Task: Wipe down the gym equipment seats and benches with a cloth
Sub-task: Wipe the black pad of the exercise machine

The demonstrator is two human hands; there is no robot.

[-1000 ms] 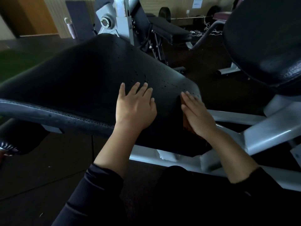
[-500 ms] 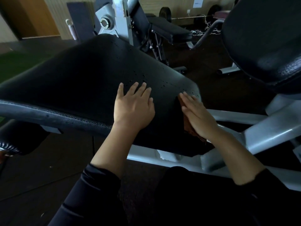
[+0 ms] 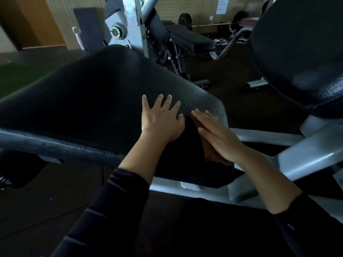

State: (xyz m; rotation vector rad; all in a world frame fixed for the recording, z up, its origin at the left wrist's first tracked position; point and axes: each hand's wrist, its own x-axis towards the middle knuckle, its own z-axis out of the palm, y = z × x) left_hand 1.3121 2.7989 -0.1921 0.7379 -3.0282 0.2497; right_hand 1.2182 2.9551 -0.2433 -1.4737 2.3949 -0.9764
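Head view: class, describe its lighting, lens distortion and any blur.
Head view: dim; the black seat pad shows only soft sheen; wide-angle bending curves its edges; the brown cloth under the right hand is shadowed; the left hand is sharp; the far backrest looks slightly smeared.

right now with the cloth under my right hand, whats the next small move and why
Probably slide the right hand, flat on the brown cloth, up toward the pad's far corner. The black pad shows specks there, just past the fingertips. The left hand rests flat on the pad beside it and can steady it.
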